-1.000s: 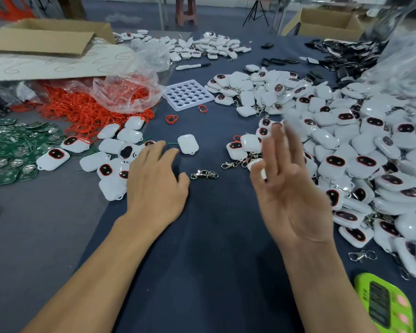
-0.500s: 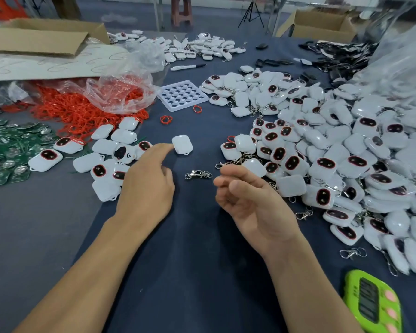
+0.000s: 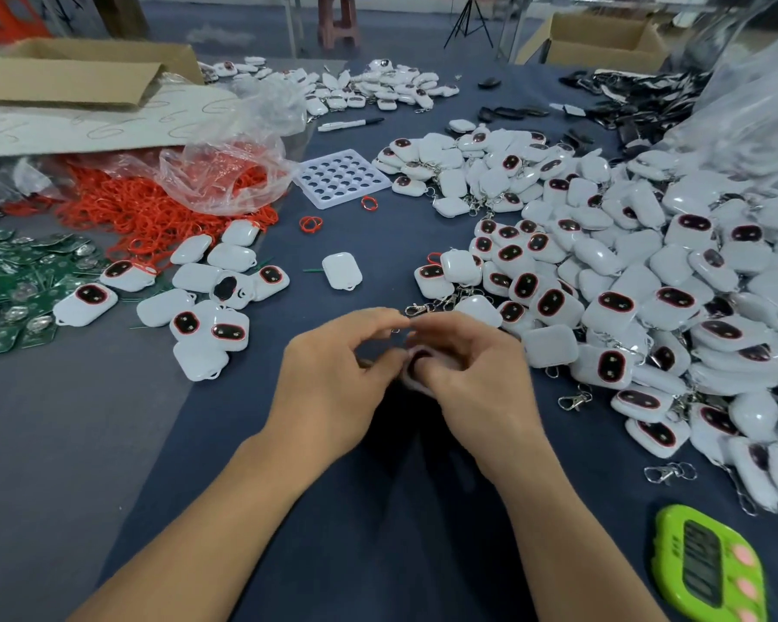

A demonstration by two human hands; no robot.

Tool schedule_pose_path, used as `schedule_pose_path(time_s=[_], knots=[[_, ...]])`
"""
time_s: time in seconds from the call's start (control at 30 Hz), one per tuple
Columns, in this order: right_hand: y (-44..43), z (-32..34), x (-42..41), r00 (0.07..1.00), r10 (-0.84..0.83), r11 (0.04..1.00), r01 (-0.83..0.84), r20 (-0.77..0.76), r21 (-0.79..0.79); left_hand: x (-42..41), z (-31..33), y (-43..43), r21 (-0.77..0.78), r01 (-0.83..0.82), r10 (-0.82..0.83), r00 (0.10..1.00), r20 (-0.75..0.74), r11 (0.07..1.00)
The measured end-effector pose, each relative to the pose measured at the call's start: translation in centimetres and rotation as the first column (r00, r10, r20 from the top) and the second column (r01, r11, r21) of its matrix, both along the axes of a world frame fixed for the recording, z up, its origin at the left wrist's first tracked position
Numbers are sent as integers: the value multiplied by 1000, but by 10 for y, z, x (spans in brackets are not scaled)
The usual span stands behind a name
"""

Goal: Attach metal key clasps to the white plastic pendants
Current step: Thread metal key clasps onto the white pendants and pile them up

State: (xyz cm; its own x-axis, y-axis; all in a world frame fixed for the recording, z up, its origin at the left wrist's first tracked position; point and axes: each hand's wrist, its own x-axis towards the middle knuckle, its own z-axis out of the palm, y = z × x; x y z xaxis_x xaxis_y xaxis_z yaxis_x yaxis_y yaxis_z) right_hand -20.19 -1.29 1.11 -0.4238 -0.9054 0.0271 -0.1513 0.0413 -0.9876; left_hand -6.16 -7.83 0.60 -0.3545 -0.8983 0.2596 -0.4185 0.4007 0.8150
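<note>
My left hand and my right hand meet over the dark blue cloth at the table's middle. Between them sits a white plastic pendant with a dark oval window, mostly hidden by my right thumb and fingers. My left fingertips pinch a small metal key clasp, of which only a ring shows. A big pile of white pendants lies to the right. A single pendant lies just beyond my hands. Loose clasps lie near the pile.
A small group of pendants lies to the left, with green circuit boards beyond it. Red rings spill from a plastic bag. A white holed tray sits further back. A green timer lies at the near right.
The clasp that lay on the cloth is gone from there and my left hand has lifted. Both hands have come together at the centre around a pendant.
</note>
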Motion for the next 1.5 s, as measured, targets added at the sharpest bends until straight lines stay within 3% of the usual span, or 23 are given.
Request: schedule_pose_path(time_s=[0.07,0.13,0.2,0.3,0.4,0.5,0.6,0.73,0.83,1.0,1.1,1.27,1.5], knots=[[3,4,-7,959,-237,971,239,-157,-7,2,1,-7,74,-51,45,995,85,996],[7,10,-17,878,-428,899,438,-213,-1,3,0,-11,76,-35,21,984,179,996],[9,12,-28,803,-486,845,533,-346,51,3,0,-10,43,14,-24,971,238,999],[13,12,-32,723,-410,814,565,-557,134,3,-2,-10,-5,49,-46,962,269,999],[17,10,-33,691,-278,793,558,-668,247,4,-3,-11,6,61,-60,964,258,998],[17,10,-32,694,-137,762,530,-707,372,5,-4,-12,11,80,-80,963,256,997],[17,8,-29,702,-86,799,473,-707,373,5,-4,-13,-2,90,-86,959,272,996],[15,4,-27,723,-107,872,398,-682,285,5,-3,-14,-13,92,-85,957,279,996],[13,1,-25,806,-181,925,334,-564,179,3,-4,-13,-13,85,-78,960,268,996],[10,-2,-9,969,-38,996,56,-243,66,0,3,-7,213,167,-163,986,-36,963],[7,-5,-3,991,22,998,-14,-130,64,-2,5,-6,297,310,-286,950,-122,903],[8,-2,-8,1000,13,999,-14,18,38,2,6,-10,347,372,-322,927,-192,861],[10,2,-9,997,35,999,-36,74,15,2,4,-5,274,222,-196,973,-120,936]])
